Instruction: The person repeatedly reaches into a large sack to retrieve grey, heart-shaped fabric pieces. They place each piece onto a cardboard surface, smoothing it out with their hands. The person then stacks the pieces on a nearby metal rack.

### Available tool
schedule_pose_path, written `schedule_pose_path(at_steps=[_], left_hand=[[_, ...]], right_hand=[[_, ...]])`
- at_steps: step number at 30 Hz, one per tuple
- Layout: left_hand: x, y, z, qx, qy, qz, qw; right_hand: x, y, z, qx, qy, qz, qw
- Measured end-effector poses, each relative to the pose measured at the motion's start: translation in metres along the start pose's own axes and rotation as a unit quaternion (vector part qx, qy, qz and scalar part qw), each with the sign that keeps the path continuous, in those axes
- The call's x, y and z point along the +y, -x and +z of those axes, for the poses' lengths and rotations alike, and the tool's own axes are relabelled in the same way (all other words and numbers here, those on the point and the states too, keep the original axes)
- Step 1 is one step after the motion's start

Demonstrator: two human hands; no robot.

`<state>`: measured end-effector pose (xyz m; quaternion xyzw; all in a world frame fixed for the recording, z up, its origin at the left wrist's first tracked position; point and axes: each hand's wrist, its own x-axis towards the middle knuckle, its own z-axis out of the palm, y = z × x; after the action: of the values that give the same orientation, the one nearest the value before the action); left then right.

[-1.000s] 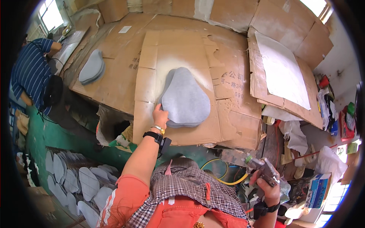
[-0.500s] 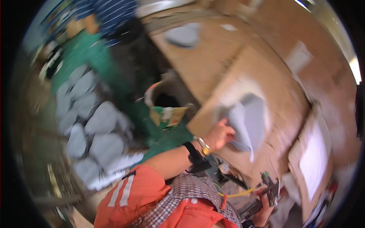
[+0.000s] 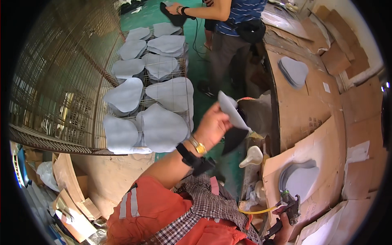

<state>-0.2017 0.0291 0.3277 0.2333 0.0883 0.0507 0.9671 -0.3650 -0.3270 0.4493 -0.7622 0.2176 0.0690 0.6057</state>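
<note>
My left hand (image 3: 212,127) pinches a curved cut sheet piece (image 3: 229,109), grey on one face and black on the other. It hangs bent in the air between the wire rack (image 3: 97,102) and the bench. My right hand (image 3: 284,229) is wrapped round the handle of a spray gun (image 3: 289,207) with a yellow hose (image 3: 258,211), low at the right; some fingers are hidden. Just beyond the gun, a stack of similar grey pieces (image 3: 303,181) lies on a cardboard sheet. On the rack, several piles of grey pieces (image 3: 165,128) lie in two rows.
Another stack of grey pieces (image 3: 295,70) sits farther along the cardboard-covered bench (image 3: 302,106). A co-worker in a striped blue shirt (image 3: 245,18) stands beyond, holding a dark piece (image 3: 173,17). A white bicycle-saddle-shaped object (image 3: 251,157) is beside the bench, near an open bag (image 3: 261,110).
My left hand has left the stack on the cardboard and moved left, with one piece lifted in its fingers. My view has swung left toward the rack. The right hand keeps the spray gun.
</note>
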Motion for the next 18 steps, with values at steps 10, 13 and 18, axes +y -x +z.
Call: schedule_pose_path(at_steps=[10,13,18], left_hand=[[0.087,-0.1,-0.173,0.285,0.024,0.265,0.921],[0.061,-0.117,-0.243,0.397,0.042,0.13,0.908],[0.001,-0.09,-0.248,0.411,-0.075,-0.024,0.908]], right_hand=[[0.004,0.021,0.029,-0.015,0.132,0.04,0.99],[0.0,0.033,0.035,0.027,0.072,0.099,0.992],[0.015,0.035,0.017,0.018,0.104,0.112,0.988]])
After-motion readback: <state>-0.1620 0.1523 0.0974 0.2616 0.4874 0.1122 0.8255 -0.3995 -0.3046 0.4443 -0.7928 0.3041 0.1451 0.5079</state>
